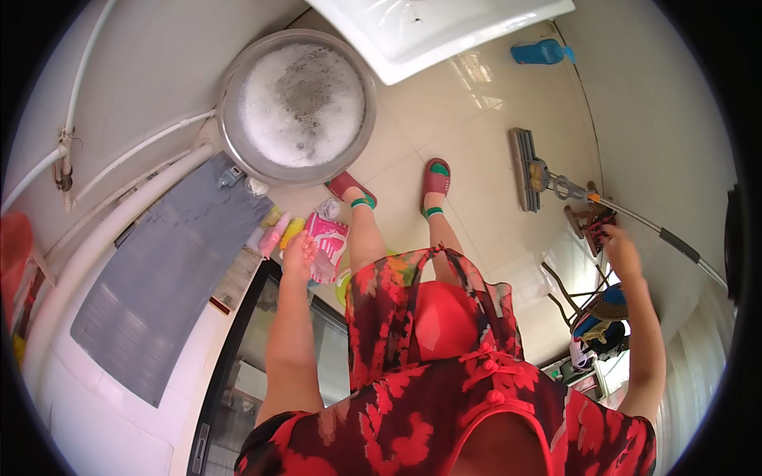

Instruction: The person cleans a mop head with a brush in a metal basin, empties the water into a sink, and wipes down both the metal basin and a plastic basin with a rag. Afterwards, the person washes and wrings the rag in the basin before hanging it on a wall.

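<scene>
My left hand [300,252] hangs with its fingers curled in, in front of a pink packet [327,238] and a yellow item [292,232] on the shelf or floor behind; nothing shows in it. Off to the right, my right hand [621,247] has its fingers closed at the edge of a small brown stool [586,227] with a dark, red-patterned seat. Part of the stool lies behind the fingers. A large metal basin [230,103] at the upper left holds water with white suds and a grey patch in the middle.
A white sink [468,40] juts in at the top. A blue bottle [540,52] stands near the right wall. The mop [525,170] leans with its long handle running right. A grey board [171,278] and white pipes [151,143] line the left. Chairs [567,297] are at lower right.
</scene>
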The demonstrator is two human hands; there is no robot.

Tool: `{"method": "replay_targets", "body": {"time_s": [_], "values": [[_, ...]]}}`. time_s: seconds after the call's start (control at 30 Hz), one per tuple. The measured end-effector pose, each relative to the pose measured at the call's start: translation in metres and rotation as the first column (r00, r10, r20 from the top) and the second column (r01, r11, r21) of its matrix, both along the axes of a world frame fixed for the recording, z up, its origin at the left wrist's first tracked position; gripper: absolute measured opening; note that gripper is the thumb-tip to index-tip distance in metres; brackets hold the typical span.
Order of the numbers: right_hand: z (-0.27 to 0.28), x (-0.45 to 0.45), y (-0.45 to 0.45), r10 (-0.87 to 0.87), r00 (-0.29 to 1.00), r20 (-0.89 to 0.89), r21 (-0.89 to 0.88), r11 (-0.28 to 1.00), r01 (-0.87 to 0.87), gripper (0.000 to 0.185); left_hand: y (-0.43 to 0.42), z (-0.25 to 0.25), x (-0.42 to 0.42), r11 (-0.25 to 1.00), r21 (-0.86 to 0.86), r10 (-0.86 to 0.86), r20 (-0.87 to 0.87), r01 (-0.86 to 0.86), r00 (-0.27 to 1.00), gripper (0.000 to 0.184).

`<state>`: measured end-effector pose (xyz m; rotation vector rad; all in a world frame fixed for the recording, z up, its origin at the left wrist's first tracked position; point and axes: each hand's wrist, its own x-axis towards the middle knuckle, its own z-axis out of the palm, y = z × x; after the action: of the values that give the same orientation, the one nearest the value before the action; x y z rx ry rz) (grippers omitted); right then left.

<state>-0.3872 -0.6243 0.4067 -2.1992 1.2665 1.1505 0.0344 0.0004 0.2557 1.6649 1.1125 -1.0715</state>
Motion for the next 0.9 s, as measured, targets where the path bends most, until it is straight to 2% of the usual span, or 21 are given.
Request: {"method": "replay_targets", "body": {"time_s": [0.03, 0.13, 0.2, 0.27, 0.3, 0.33, 0.4, 0.47, 0.5, 0.53, 0.57, 0.6, 0.63, 0.7, 0.73, 0.77, 0.8, 0.83, 0.87, 0.9], "values": [[-0.020, 0.017, 0.031, 0.059, 0.977, 0.206, 0.134, 0.987, -0.088, 0.028, 0.004, -0.005, 0.003, 1.000, 0.008, 0.020, -0.023, -0.019, 1.000, 0.030], [-0.035, 0.147, 0.126, 0.031, 0.978, 0.205, 0.318, 0.943, -0.097, 0.028, 0.001, -0.005, 0.028, 0.997, 0.073, 0.021, -0.030, -0.018, 0.999, 0.036], [-0.069, 0.199, 0.166, -0.042, 0.939, 0.342, 0.382, 0.919, -0.098, 0.027, 0.020, -0.025, 0.050, 0.997, 0.072, 0.001, -0.040, 0.002, 0.999, 0.041], [-0.119, 0.237, 0.200, -0.195, 0.892, 0.407, 0.426, 0.905, 0.003, 0.026, 0.037, -0.048, 0.078, 0.969, 0.193, -0.147, -0.052, 0.155, 0.988, 0.047], [-0.145, 0.259, 0.216, -0.224, 0.889, 0.399, 0.429, 0.902, 0.034, 0.027, 0.043, -0.057, 0.095, 0.952, 0.253, -0.160, -0.063, 0.171, 0.985, 0.044], [-0.172, 0.282, 0.230, -0.252, 0.887, 0.388, 0.433, 0.899, 0.065, 0.028, 0.075, -0.090, 0.109, 0.863, 0.256, -0.446, -0.017, 0.435, 0.895, 0.047], [-0.223, 0.329, 0.250, -0.333, 0.901, 0.278, 0.449, 0.874, 0.185, 0.033, 0.099, -0.123, 0.136, 0.813, 0.291, -0.540, 0.053, 0.505, 0.840, 0.056], [-0.313, 0.345, 0.267, -0.234, 0.898, 0.373, 0.426, 0.903, 0.059, 0.043, 0.088, -0.144, 0.177, 0.787, 0.368, -0.582, 0.174, 0.495, 0.795, 0.061], [-0.341, 0.370, 0.268, -0.223, 0.920, 0.323, 0.376, 0.922, 0.091, 0.050, 0.081, -0.153, 0.198, 0.772, 0.407, -0.604, 0.229, 0.489, 0.763, 0.063], [-0.364, 0.392, 0.272, -0.216, 0.940, 0.266, 0.326, 0.937, 0.123, 0.056, 0.105, -0.195, 0.216, 0.641, 0.493, -0.740, 0.196, 0.588, 0.643, 0.065], [-0.386, 0.412, 0.273, -0.251, 0.913, 0.321, 0.225, 0.957, 0.183, 0.060, 0.080, -0.179, 0.238, 0.577, 0.553, -0.795, 0.209, 0.601, 0.570, 0.068], [-0.405, 0.432, 0.274, -0.273, 0.882, 0.385, 0.129, 0.962, 0.241, 0.064, 0.061, -0.174, 0.252, 0.478, 0.635, -0.848, 0.151, 0.607, 0.509, 0.070], [-0.416, 0.454, 0.275, -0.356, 0.825, 0.440, 0.111, 0.933, 0.343, 0.065, 0.064, -0.193, 0.266, 0.435, 0.689, -0.885, 0.210, 0.580, 0.414, 0.070], [-0.435, 0.481, 0.275, -0.460, 0.737, 0.495, 0.071, 0.867, 0.494, 0.065, 0.070, -0.229, 0.296, 0.416, 0.737, -0.903, 0.264, 0.533, 0.339, 0.073], [-0.446, 0.489, 0.274, -0.481, 0.715, 0.508, 0.041, 0.843, 0.537, 0.065, 0.069, -0.244, 0.308, 0.415, 0.746, -0.903, 0.267, 0.521, 0.337, 0.074], [-0.447, 0.494, 0.277, -0.500, 0.680, 0.536, 0.011, 0.810, 0.587, 0.063, 0.070, -0.255, 0.320, 0.478, 0.705, -0.873, 0.315, 0.524, 0.373, 0.075], [-0.451, 0.497, 0.280, -0.513, 0.644, 0.567, -0.016, 0.775, 0.631, 0.062, 0.062, -0.260, 0.325, 0.564, 0.673, -0.807, 0.329, 0.477, 0.490, 0.076], [-0.457, 0.496, 0.281, -0.511, 0.657, 0.554, -0.022, 0.780, 0.625, 0.062, 0.048, -0.257, 0.331, 0.707, 0.568, -0.671, 0.349, 0.421, 0.655, 0.070], [-0.464, 0.493, 0.283, -0.512, 0.616, 0.599, -0.014, 0.763, 0.647, 0.058, 0.048, -0.264, 0.337, 0.894, 0.361, -0.415, 0.445, 0.266, 0.793, 0.063], [-0.469, 0.490, 0.284, -0.512, 0.568, 0.645, -0.003, 0.741, 0.671, 0.054, 0.053, -0.277, 0.343, 0.989, 0.130, -0.123, 0.474, 0.068, 0.872, 0.056]]}}
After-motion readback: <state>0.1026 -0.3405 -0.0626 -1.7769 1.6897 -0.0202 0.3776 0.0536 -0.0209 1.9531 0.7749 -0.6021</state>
